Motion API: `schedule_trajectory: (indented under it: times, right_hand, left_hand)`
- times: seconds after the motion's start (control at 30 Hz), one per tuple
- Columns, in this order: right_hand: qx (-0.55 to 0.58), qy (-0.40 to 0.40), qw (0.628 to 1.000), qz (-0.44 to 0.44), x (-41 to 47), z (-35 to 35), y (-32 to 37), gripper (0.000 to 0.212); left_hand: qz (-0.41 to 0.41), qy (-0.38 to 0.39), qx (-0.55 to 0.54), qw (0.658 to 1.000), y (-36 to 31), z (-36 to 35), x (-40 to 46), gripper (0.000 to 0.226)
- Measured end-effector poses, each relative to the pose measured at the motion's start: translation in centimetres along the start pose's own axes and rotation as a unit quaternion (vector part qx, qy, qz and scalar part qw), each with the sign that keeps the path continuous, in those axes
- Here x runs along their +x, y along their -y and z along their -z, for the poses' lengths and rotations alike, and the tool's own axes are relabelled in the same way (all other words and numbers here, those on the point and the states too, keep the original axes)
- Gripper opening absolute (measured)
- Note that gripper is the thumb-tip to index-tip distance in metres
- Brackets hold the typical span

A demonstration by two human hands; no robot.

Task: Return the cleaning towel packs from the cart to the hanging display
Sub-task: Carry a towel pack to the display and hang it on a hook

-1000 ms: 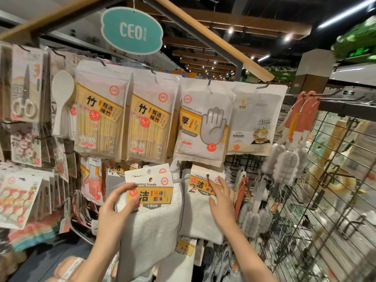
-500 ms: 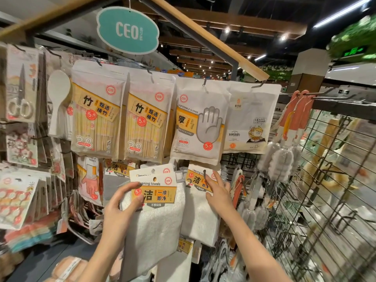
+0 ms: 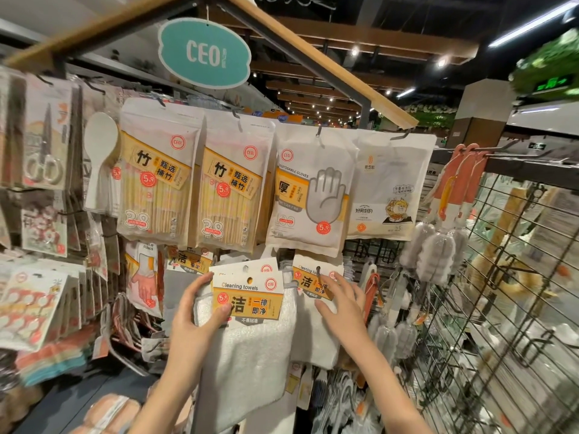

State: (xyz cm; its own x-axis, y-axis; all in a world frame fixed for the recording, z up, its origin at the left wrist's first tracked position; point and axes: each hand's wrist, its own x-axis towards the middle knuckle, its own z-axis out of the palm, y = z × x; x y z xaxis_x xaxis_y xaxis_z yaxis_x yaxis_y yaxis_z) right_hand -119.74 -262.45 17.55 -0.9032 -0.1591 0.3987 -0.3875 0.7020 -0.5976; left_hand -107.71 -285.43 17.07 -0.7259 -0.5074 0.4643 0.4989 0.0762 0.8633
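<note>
From the head camera, the left hand (image 3: 200, 311) grips a cleaning towel pack (image 3: 247, 311) by the left edge of its card header, thumb across the front of the orange label and the fingers curled behind. The white cloth hangs straight down below the hand, so the pack's long axis runs up and down. The punched hole (image 3: 249, 280) in the header sits just above and to the right of that thumb, uncovered.

The right hand (image 3: 341, 303) is spread wide with nothing in it, its fingertips (image 3: 327, 278) on or just off the header of a second towel pack (image 3: 316, 321), which looks already hung on the hook (image 3: 318, 270). I cannot tell whether the fingers actually press it.

What matters for the next move, as I judge it, is that the hook lies up and to the right of the held pack's hole, just beyond the header's right edge and close above the right hand's fingertips. The right hand is the nearer one to the hook; the left carries the load. The pack would need to rise slightly and slide right, header upright, hole level with the hook's tip. Whether the tip is free I cannot make out.

No cart shows here.
</note>
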Motion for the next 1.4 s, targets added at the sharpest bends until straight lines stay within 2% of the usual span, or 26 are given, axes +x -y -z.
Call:
schedule_trajectory:
  times: [0.27, 0.53, 0.7, 0.87, 1.03, 1.2, 1.4]
  right_hand:
    - [0.094, 0.003, 0.995, 0.035, -1.7, 0.7, 4.1, 0.036]
    - [0.159, 0.029, 0.985, 0.054, -2.4, 0.5, 6.1, 0.036]
    - [0.138, 0.047, 0.988, 0.056, -2.6, 0.0, 6.7, 0.044]
    - [0.151, 0.025, 0.986, 0.060, -2.8, 0.4, 7.1, 0.040]
    - [0.196, 0.002, 0.979, 0.062, -3.3, 0.5, 7.4, 0.053]
    - [0.264, 0.019, 0.964, 0.023, -3.7, 0.2, 7.2, 0.052]
    - [0.302, -0.018, 0.953, -0.021, -3.5, 0.0, 6.7, 0.049]
  left_hand:
    - [-0.006, 0.021, -0.007, 1.000, 0.1, -0.6, -0.4, 0.055]
    - [0.003, 0.017, -0.010, 1.000, 0.2, -0.8, -0.5, 0.056]
    - [0.011, 0.024, -0.030, 0.999, 0.3, -1.1, -0.7, 0.054]
    - [0.017, 0.023, -0.034, 0.999, 0.3, -1.2, -0.7, 0.053]
    - [0.003, 0.016, -0.028, 0.999, 0.0, -1.7, -0.8, 0.055]
    - [0.016, 0.010, -0.025, 0.999, 0.3, -1.9, -0.8, 0.054]
    - [0.044, 0.017, -0.043, 0.998, 0.2, -2.0, -1.1, 0.052]
